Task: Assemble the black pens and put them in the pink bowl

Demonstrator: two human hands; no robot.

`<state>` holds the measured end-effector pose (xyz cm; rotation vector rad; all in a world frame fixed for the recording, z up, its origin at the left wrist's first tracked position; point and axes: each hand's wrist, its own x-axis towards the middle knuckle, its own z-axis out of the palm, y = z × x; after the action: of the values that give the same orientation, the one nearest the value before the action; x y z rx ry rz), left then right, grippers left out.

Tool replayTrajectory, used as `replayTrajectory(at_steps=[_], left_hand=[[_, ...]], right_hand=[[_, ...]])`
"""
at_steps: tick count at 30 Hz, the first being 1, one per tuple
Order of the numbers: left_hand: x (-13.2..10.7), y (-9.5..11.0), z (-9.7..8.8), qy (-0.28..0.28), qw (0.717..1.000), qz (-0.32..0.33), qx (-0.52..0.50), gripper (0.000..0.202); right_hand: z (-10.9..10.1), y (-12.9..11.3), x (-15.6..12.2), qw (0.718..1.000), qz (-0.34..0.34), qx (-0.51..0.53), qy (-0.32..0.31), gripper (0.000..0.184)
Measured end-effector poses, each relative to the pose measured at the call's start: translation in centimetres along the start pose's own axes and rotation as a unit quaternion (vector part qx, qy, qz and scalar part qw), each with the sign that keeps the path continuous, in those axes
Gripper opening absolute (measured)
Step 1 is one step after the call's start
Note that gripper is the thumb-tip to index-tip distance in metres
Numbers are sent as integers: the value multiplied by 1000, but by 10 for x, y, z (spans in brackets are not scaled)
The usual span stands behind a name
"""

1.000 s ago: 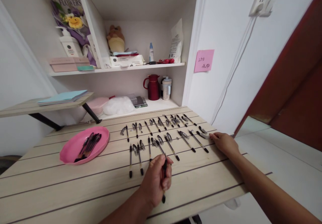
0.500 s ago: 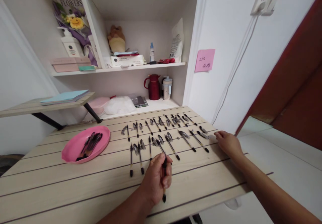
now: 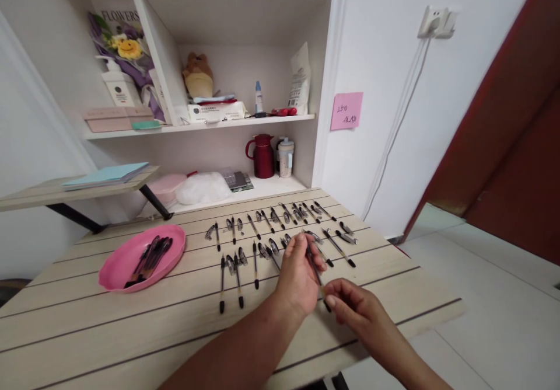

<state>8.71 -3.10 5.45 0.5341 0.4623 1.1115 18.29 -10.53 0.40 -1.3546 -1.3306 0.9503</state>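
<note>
My left hand [image 3: 297, 276] is closed round a black pen [image 3: 313, 266], held upright and slightly tilted above the wooden table [image 3: 131, 320]. My right hand [image 3: 356, 308] has come beside it, its fingertips pinched at the pen's lower tip; whether a cap is between them is hidden. Behind the hands, several black pens [image 3: 238, 276] and loose pen caps [image 3: 347, 237] lie in rows on the table. A pink tray [image 3: 118, 261] at the left holds several more pens [image 3: 151, 254].
White shelves [image 3: 205, 122] behind the table carry a red jug [image 3: 263, 156], a small bottle, boxes and a plush toy. A side shelf with a blue book [image 3: 105, 174] juts out at left. A pink note [image 3: 346, 111] hangs on the wall. The table edge is at right.
My left hand lifted the pen up and to the right. My right hand left the caps at the table's right end and came in to the pen's tip.
</note>
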Motion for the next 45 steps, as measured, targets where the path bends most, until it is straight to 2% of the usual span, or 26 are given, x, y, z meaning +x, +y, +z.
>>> replayTrajectory(at_steps=[4,8,10,13,15,17,19,21,24,28,35,38,45], left_hand=[[8,-16,10,-37,999,-7,5,35],[10,-17,0,-53,992,-61,94,51],[5,-12,-11,-59,982,-69,163,53],[-6,0,-28,-82,959,-70,261,51],[-16,9,-39,-85,942,-68,318,47],[-26,18,-49,-84,923,-64,370,43],[-37,28,-58,-90,900,-60,423,39],[-48,40,-67,-109,864,-45,490,34],[-66,57,-79,-148,791,6,594,29],[-84,77,-98,-167,705,73,685,24],[-103,96,-135,-166,607,168,759,24],[-106,105,-142,-137,581,193,779,24],[-108,133,-151,-49,572,207,792,22]], right_hand=[[-21,6,2,997,-19,-65,36,23],[-63,14,17,972,-34,-205,113,23],[-94,22,32,942,-9,-307,136,23],[-137,38,56,879,47,-448,154,24],[-156,48,69,851,79,-498,148,22],[-165,56,78,839,99,-518,135,21],[-166,60,85,833,111,-527,127,20],[-164,62,90,826,122,-536,126,20],[-160,62,95,818,130,-547,121,22],[-157,59,99,805,121,-571,105,25],[-156,57,95,807,95,-573,107,31],[-156,54,91,805,81,-572,136,33],[-148,50,82,814,34,-550,182,33]])
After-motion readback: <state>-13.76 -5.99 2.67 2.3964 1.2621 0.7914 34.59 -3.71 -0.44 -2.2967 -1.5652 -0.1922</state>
